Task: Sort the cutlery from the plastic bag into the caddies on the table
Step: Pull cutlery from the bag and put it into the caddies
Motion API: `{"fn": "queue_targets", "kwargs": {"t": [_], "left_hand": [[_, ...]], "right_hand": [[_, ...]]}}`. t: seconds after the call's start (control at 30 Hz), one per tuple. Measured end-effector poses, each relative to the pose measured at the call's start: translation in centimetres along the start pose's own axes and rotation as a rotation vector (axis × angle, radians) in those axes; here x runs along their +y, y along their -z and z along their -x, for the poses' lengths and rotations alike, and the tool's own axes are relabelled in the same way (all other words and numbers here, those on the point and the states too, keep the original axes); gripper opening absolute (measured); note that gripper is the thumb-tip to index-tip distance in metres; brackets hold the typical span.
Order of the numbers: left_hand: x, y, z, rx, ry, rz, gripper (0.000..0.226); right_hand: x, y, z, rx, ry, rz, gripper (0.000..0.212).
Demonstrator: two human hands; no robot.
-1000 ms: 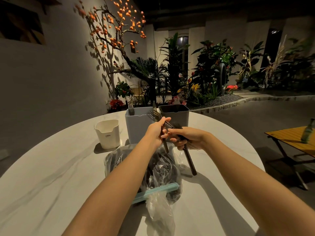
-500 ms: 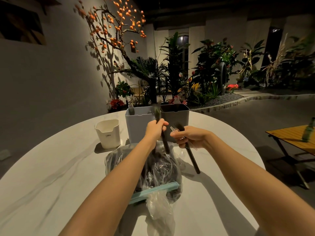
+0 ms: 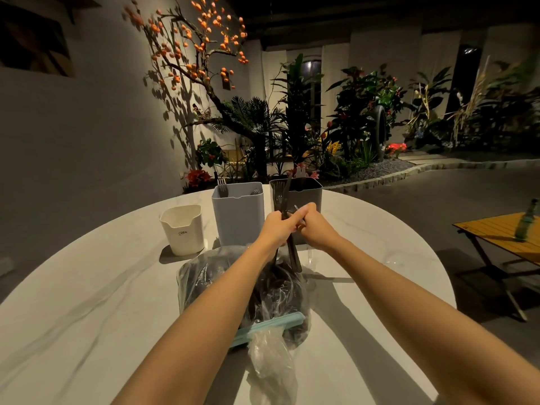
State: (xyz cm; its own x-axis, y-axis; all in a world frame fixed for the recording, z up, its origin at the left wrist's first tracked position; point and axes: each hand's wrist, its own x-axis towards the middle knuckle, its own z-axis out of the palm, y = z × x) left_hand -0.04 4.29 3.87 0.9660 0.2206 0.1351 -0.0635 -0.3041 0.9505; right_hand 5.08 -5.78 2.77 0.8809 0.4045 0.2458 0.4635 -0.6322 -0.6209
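My left hand [image 3: 280,226] grips a bundle of dark cutlery [image 3: 293,255] that stands almost upright, fork tines up, in front of the dark grey caddy [image 3: 306,191]. My right hand [image 3: 317,229] meets it from the right and pinches a piece in the same bundle. Under both hands lies the clear plastic bag [image 3: 204,276] with dark cutlery inside and a light blue zip strip [image 3: 268,327]. The light grey caddy [image 3: 238,217] holds forks; the small white caddy [image 3: 182,229] stands to its left.
A round white marble table [image 3: 87,302] carries everything, with its far edge just behind the caddies. To the right, off the table, stands a low wooden table [image 3: 496,232] with a green bottle [image 3: 526,220]. Plants and a wall lie behind.
My hands, apart half a second ago with cutlery in each, have come together. The dark piece my right hand held slanting over the table now stands in the upright bundle.
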Motion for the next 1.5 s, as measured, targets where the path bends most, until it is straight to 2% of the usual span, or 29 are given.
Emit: {"fn": "queue_targets", "kwargs": {"t": [0.07,0.27,0.37,0.47,0.57,0.8,0.9,0.97,1.03,1.13,1.2,1.27,1.33,1.4,1.5], "left_hand": [[0.0,-0.1,-0.1,0.054,0.015,0.041,0.03],[-0.3,1.3,-0.7,0.218,0.103,0.343,0.03],[-0.7,2.1,-0.9,0.255,0.096,0.372,0.027],[-0.6,1.8,-0.6,0.176,0.097,0.384,0.028],[-0.7,1.3,-0.4,0.092,0.06,0.297,0.026],[-1.0,1.2,-0.3,0.038,0.014,0.22,0.029],[-0.8,1.0,-0.4,0.085,0.027,0.198,0.028],[-0.9,0.9,-0.5,0.148,0.052,0.246,0.028],[-0.9,1.2,-0.7,0.211,0.065,0.327,0.027],[-0.9,2.3,-1.0,0.261,0.076,0.404,0.026],[-1.2,2.9,-1.4,0.252,0.104,0.374,0.025],[-1.7,3.0,-1.7,0.223,0.149,0.293,0.022],[-2.0,2.8,-1.9,0.172,0.189,0.205,0.021],[-2.1,2.4,-1.9,0.11,0.203,0.127,0.023],[-1.7,1.8,-1.7,0.038,0.187,0.013,0.023]], "right_hand": [[-0.3,-0.2,0.0,0.002,0.019,0.023,0.032],[0.8,-0.4,-0.1,-0.094,0.029,0.139,0.006],[1.7,-0.4,0.2,-0.133,0.002,0.198,0.008],[1.4,-0.7,0.1,-0.158,0.005,0.21,0.01],[0.5,-1.0,-0.1,-0.195,0.012,0.133,0.011],[-0.1,-0.6,-0.5,-0.196,0.042,0.1,0.004],[-0.2,-0.4,-0.3,-0.222,0.053,0.049,0.005],[0.2,-0.2,-0.1,-0.238,0.046,0.05,0.015],[1.1,0.0,0.2,-0.268,0.012,0.117,0.026],[3.1,0.3,0.4,-0.314,-0.091,0.254,0.029],[3.9,0.5,0.3,-0.275,-0.146,0.278,0.026],[3.6,0.7,0.0,-0.18,-0.144,0.14,0.017],[2.5,0.7,-0.2,-0.081,-0.101,-0.125,0.012],[0.9,0.8,-0.2,-0.007,-0.04,-0.3,0.019],[-1.1,0.9,-0.3,0.031,0.02,-0.398,0.024]]}}
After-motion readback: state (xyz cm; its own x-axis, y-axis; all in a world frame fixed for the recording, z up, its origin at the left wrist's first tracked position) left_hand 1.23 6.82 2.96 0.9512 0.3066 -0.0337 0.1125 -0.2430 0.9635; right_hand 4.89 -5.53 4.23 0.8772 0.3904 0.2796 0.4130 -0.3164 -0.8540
